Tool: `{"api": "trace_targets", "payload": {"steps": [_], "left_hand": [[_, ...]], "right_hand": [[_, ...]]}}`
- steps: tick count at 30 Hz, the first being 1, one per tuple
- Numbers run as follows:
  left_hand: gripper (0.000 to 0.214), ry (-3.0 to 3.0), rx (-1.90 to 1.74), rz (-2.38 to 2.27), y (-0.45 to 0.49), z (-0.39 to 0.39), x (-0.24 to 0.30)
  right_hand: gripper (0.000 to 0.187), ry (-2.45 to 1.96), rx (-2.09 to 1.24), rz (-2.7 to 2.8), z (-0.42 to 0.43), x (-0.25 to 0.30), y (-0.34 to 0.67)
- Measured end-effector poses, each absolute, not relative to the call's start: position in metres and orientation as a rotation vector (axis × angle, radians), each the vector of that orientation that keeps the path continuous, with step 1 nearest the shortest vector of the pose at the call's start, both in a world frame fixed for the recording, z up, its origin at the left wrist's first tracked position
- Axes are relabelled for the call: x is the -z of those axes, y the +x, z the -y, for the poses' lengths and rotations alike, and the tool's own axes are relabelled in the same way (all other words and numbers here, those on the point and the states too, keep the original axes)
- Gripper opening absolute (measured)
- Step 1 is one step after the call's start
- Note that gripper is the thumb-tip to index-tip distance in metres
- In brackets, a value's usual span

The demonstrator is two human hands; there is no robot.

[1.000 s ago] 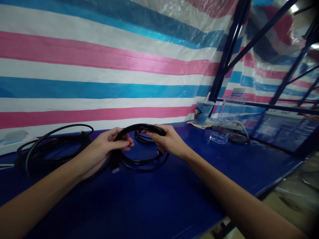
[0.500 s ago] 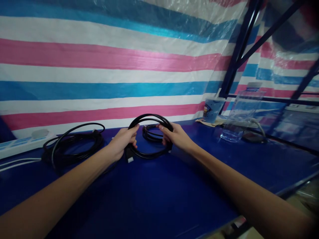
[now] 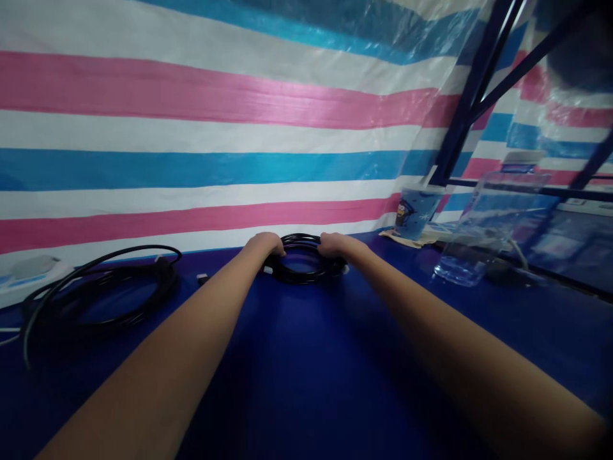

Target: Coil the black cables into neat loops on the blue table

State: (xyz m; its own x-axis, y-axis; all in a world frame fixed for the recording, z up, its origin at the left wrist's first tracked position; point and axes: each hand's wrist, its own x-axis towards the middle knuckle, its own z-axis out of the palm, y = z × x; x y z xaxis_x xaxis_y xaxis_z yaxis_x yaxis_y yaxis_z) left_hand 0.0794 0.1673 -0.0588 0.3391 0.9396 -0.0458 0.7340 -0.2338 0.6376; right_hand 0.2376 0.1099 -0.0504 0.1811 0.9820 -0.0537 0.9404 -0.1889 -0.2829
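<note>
A coiled black cable (image 3: pixel 301 277) lies low at the back of the blue table, close to the striped sheet. My left hand (image 3: pixel 268 244) is closed around the coil's left side, its fingertips mostly hidden. On the right side of the loop, my right hand (image 3: pixel 335 244) grips it, with the fingers curled out of sight. Pale connector ends show beside both hands. The smaller coil seen earlier behind this one cannot be told apart from it now. Left of my left arm sits a larger loose black cable coil (image 3: pixel 129 317), and a connector plug (image 3: pixel 203 279) lies between them.
A white power strip (image 3: pixel 33 281) is at the far left. To the right stand a patterned cup (image 3: pixel 416 211) with a straw and a large clear plastic bottle (image 3: pixel 483 236). A dark blue metal frame (image 3: pixel 460 128) rises behind them. The striped sheet (image 3: pixel 191 134) hangs along the back.
Both hands have moved forward and down with the coil, from above the table to its surface, over the spot of the smaller coil. The view has shifted slightly right.
</note>
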Motion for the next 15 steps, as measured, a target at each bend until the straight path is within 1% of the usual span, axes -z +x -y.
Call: {"api": "trace_targets", "payload": {"steps": [3, 6, 10, 12, 15], "left_hand": [[0.018, 2.058, -0.398, -1.595, 0.075, -0.168, 0.06], [0.021, 2.133, -0.437, -1.626, 0.073, -0.162, 0.058], [0.014, 2.197, -0.512, -1.653, 0.072, -0.15, 0.056], [0.013, 2.199, -0.538, -1.672, 0.071, -0.144, 0.055], [0.018, 2.176, -0.534, -1.729, 0.071, -0.137, 0.05]], "right_hand": [[0.039, -2.342, -0.278, 1.859, -0.111, 0.056, 0.236], [0.044, -2.344, -0.322, 1.847, -0.105, 0.058, 0.241], [0.044, -2.224, -0.46, 1.859, -0.099, 0.06, 0.245], [0.044, -2.184, -0.438, 1.845, -0.099, 0.061, 0.244], [0.039, -2.157, -0.397, 1.834, -0.099, 0.064, 0.244]]}}
